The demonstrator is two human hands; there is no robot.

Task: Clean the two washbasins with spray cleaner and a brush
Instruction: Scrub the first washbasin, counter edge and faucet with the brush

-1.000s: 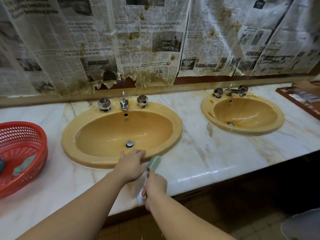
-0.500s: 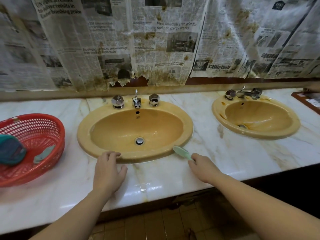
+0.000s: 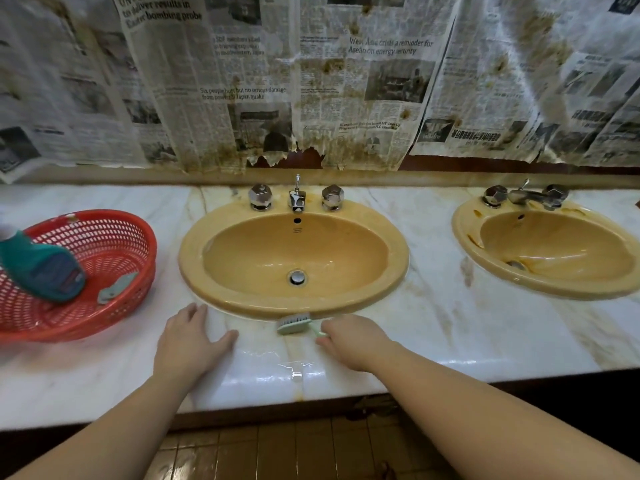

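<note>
Two mustard-yellow washbasins are set in a white marble counter: the near basin (image 3: 242, 299) straight ahead, the second basin (image 3: 540, 289) to the right, with brown stains on its rim. My right hand (image 3: 353, 337) grips the handle of a pale green brush (image 3: 294, 323), whose bristled head lies at the near basin's front rim. My left hand (image 3: 188, 341) rests flat on the counter, left of the brush. A teal spray cleaner bottle (image 3: 45, 268) lies in a red basket (image 3: 114, 306) at the left.
Chrome taps (image 3: 297, 199) stand behind the near basin and taps (image 3: 526, 197) behind the second. Stained newspaper (image 3: 311, 81) covers the wall above the counter. A small teal item (image 3: 116, 287) also lies in the basket. The counter's front edge (image 3: 311, 393) is wet; brown floor tiles lie below.
My view has shifted left, bringing the basket and bottle into sight. My left hand came off the basin rim onto the counter. The brush moved along the front rim to its middle.
</note>
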